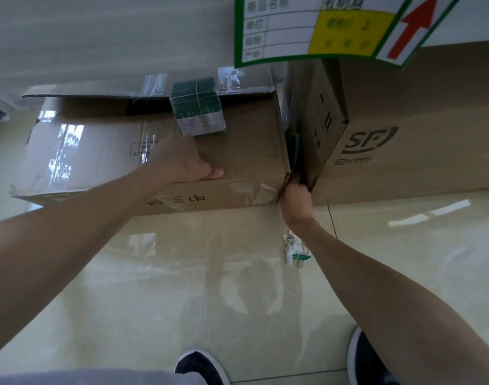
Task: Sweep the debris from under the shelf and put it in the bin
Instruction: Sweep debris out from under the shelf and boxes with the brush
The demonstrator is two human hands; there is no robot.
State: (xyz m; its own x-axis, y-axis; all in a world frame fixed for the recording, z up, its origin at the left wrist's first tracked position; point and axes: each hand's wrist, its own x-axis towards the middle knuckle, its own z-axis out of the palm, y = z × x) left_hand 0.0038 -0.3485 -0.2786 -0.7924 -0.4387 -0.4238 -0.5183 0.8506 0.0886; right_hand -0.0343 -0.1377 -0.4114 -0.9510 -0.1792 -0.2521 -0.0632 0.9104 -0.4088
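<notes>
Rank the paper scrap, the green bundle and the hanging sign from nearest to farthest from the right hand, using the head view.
1. Paper scrap: on the floor, just below the right hand.
2. Green bundle: up and left, on top of the box.
3. Sign: at the top of the view, overhanging.

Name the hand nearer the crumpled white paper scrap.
Right. The right hand grips a corner of the brown cardboard box just beyond the crumpled white paper scrap; the left hand rests on the box top, farther left.
</notes>
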